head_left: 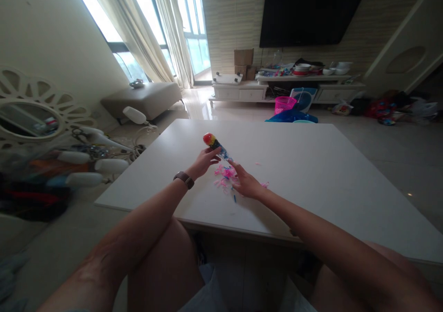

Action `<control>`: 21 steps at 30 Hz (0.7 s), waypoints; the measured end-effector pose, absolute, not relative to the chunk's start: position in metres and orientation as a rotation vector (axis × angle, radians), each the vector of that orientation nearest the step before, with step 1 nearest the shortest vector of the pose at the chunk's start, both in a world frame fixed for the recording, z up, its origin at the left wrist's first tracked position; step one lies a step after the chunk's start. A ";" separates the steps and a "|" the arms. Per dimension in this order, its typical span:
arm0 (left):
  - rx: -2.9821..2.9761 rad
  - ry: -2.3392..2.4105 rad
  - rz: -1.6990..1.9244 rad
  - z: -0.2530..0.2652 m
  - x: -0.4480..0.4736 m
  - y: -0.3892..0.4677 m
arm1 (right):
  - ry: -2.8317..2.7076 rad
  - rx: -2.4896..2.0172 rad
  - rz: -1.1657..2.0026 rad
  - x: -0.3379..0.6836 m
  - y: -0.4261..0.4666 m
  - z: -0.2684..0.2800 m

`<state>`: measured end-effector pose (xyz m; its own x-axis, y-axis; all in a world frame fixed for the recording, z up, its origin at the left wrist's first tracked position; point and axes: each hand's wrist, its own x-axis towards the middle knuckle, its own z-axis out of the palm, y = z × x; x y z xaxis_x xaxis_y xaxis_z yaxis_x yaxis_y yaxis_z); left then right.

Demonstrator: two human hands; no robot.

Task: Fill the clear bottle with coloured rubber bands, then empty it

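Note:
My left hand [207, 160] is closed around a see-through, bottle-like container [208, 139] with coloured layers inside: red at the rounded far end, then yellow, black and blue. It is tilted, its narrower clear end pointing down toward my right hand [245, 183]. The right hand's index finger stretches to that clear end and seems to touch it. Its other fingers stand apart from the index, low over a loose heap of pink pieces [221, 171] with some blue bits among them. A short blue stick-like piece [235, 199] lies just in front of the heap.
The white table [304, 164] spreads out under both hands, its near edge at my knees. White lamp shades [111, 166] stand beyond the left edge. Past the far edge are a pink basket [284, 104] and a low cabinet [238, 93] loaded with boxes and bowls.

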<state>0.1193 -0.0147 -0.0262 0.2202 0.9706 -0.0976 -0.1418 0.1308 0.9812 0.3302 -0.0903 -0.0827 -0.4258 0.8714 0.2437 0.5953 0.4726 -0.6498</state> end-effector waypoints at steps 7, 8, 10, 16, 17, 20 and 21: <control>1.248 1.010 0.973 -0.029 0.122 -0.015 | -2.103 -1.292 0.618 0.327 -0.092 -0.077; 1.272 1.021 0.986 -0.030 0.123 -0.015 | -2.093 -1.286 0.606 0.327 -0.092 -0.076; 1.376 1.060 1.013 -0.030 0.124 -0.015 | -2.059 -1.296 0.573 0.327 -0.092 -0.075; 1.854 1.123 0.915 -0.034 0.127 -0.017 | -1.929 -1.327 0.534 0.328 -0.088 -0.071; 1.875 1.132 0.899 -0.034 0.128 -0.019 | -1.901 -1.316 0.541 0.328 -0.087 -0.069; 1.918 1.133 0.891 -0.032 0.135 -0.024 | -1.735 -1.290 0.606 0.326 -0.085 -0.063; 1.924 1.123 0.902 -0.031 0.137 -0.026 | -1.677 -1.262 0.678 0.324 -0.084 -0.060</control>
